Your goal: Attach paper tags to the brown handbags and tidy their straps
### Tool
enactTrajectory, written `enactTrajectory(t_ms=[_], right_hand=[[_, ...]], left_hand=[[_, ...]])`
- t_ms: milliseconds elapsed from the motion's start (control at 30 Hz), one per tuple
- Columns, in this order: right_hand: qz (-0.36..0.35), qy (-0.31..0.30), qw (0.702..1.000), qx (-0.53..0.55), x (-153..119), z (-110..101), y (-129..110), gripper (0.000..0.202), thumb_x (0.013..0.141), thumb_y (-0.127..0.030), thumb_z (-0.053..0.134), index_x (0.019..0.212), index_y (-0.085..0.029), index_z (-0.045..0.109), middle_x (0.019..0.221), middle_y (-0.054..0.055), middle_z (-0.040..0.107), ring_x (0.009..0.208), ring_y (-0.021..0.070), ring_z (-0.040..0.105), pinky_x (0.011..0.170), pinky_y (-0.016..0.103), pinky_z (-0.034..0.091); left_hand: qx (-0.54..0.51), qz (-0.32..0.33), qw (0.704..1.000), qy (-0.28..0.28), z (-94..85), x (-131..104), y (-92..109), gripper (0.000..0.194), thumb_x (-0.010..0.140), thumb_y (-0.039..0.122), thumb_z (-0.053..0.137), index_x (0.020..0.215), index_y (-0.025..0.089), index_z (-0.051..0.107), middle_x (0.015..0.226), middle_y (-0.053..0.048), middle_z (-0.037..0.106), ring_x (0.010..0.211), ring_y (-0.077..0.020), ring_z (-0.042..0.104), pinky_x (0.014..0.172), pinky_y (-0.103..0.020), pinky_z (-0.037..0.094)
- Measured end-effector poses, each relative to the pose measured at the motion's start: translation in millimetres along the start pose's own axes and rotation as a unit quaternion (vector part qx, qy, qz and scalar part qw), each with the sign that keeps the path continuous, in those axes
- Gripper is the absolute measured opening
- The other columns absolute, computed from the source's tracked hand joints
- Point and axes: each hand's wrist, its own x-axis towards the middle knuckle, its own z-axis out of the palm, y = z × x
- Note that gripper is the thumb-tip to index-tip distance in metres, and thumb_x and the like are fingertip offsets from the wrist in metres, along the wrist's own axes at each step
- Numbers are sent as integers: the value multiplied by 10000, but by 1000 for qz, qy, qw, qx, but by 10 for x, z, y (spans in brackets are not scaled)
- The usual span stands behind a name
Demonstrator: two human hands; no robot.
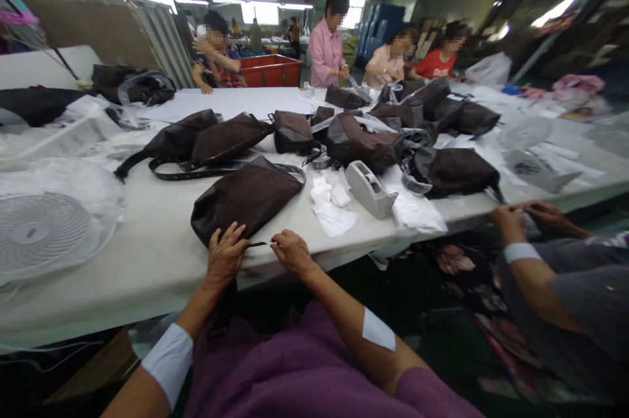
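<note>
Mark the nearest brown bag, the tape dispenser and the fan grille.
brown bag [246, 198], head view, middle of its flat side.
tape dispenser [369, 189], head view, its grey body.
fan grille [37, 234], head view, near its hub.

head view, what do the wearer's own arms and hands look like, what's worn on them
Both hands are bare, with no gloves or rings visible. The left hand belongs to an arm with a white band wrapped around it near the elbow. The right hand belongs to an arm with a white rectangular patch on its forearm. A short purple sleeve shows at the right upper arm.
</note>
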Motion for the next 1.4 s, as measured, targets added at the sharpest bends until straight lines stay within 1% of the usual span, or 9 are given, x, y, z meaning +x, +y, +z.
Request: enactTrajectory(t_ms=[167,267,367,500,667,867,1033,1233,1400], right_hand=[[72,191,979,-22,-289,-459,1010,223,870,-221,495,1024,-155,643,1027,105,640,1000,229,529,893,353,397],[115,227,965,-63,-383,-658,1558,236,863,-229,488,1003,-138,655,1006,114,654,989,244,536,898,376,393],[114,216,967,-72,-341,-714,1826,246,871,-243,472,987,-140,663,976,105,667,940,237,552,886,368,397],[107,179,976,-64,-120,-611,1798,247,869,-256,494,1004,-140,665,993,105,660,942,234,532,884,348,386],[186,110,973,-75,64,-449,1698,287,823,-268,565,1070,-150,654,1034,126,615,988,261,481,861,362,365],[213,101,968,-83,71,-426,1761,143,813,-268,575,863,-180,676,902,99,594,902,238,478,807,336,351],[228,92,963,-107,86,-439,1745,154,833,-268,538,802,-171,654,847,93,585,862,225,479,788,327,346],[205,191,960,2,19,-496,1725,189,821,-270,505,720,-160,621,790,77,593,835,201,501,806,309,371],[225,310,909,167,34,-757,1583,213,777,-346,531,685,-159,568,712,17,550,706,151,488,726,283,381]], left_hand=[[-17,54,998,-38,10,-54,-152,205,848,184,502,877,270,686,1339,-82,529,1274,-277,439,1044,-524,251],[-21,55,996,-63,40,9,-234,208,850,196,500,862,273,693,1338,-85,530,1267,-280,448,1037,-524,258],[-24,38,995,-84,108,148,-287,208,853,216,498,838,263,700,1322,-92,545,1259,-290,455,1031,-533,261],[-44,33,994,-99,181,248,-325,200,842,234,514,840,284,707,1345,-69,526,1267,-286,445,1047,-530,246],[-54,23,993,-101,180,241,-331,195,839,245,523,838,302,710,1340,-52,531,1267,-276,448,1048,-521,258],[-68,10,993,-99,179,252,-325,180,833,252,538,827,303,711,1331,-38,541,1263,-275,451,1060,-520,249],[-48,22,993,-105,171,239,-314,189,842,247,523,826,290,707,1341,-50,531,1276,-270,435,1046,-522,265],[-60,26,991,-117,88,211,-298,198,833,240,515,815,290,706,1362,-42,511,1288,-265,419,1045,-520,269],[-141,-49,985,-87,-179,310,21,284,780,198,532,1021,236,678,1385,-115,475,1287,-301,413,1031,-520,308]])
